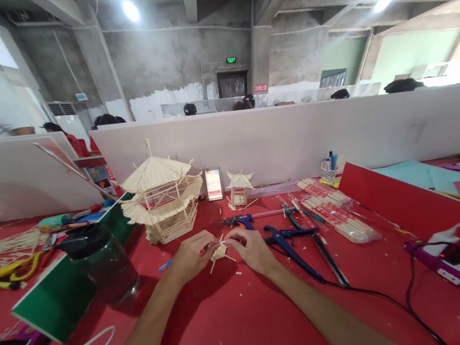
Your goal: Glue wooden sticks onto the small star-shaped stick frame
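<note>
My left hand (191, 255) and my right hand (252, 250) meet over the red table (243, 320), both pinching a small star-shaped piece made of thin wooden sticks (220, 252). The fingers of each hand are closed on its edges. Behind them stands a large two-tiered pavilion model of sticks (161, 200), and a smaller stick pavilion (240, 187) sits further right. Tiny stick offcuts lie scattered around the hands.
A dark jar with a black lid (100, 261) and a green divider board (57, 290) are at left. A blue glue gun (239, 220), blue-handled pliers (293, 246), packs of chopsticks (335, 211), a purple power strip (446, 261) and cables lie right. White partitions run behind, with other people beyond.
</note>
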Demonstrator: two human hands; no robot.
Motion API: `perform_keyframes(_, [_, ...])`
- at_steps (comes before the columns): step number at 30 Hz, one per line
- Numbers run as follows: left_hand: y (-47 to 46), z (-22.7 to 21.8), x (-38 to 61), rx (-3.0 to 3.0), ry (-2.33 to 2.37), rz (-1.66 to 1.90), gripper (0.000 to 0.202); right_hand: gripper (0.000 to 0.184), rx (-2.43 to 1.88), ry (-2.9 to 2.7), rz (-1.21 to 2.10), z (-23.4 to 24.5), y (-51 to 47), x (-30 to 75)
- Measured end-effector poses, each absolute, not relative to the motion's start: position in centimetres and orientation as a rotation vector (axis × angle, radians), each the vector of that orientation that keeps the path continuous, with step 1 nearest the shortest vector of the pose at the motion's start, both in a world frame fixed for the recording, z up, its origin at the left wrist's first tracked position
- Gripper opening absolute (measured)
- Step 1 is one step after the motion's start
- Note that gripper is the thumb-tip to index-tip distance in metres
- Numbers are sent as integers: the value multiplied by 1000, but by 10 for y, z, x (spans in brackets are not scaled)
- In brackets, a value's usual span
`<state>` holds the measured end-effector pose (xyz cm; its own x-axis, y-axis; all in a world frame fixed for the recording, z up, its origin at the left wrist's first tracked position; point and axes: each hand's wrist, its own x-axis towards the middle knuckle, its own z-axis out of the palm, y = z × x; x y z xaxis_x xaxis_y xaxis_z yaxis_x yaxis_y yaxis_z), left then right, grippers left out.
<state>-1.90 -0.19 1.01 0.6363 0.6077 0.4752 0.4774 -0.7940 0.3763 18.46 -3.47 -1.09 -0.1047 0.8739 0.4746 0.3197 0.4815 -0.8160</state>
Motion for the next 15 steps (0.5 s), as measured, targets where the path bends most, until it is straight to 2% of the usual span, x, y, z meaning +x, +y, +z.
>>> perform_keyframes(6, [17,11,-45,2840,1142,720,27,20,-1042,-1511,634,-17,-23,197])
perform_keyframes(13, [31,13,-72,2396,1950,562,21,22,-1032,-1488,655,-20,-16,205])
perform_keyframes(15, [31,15,-75,2297,2014,535,19,23,-1041,-1502,654,-20,-17,204])
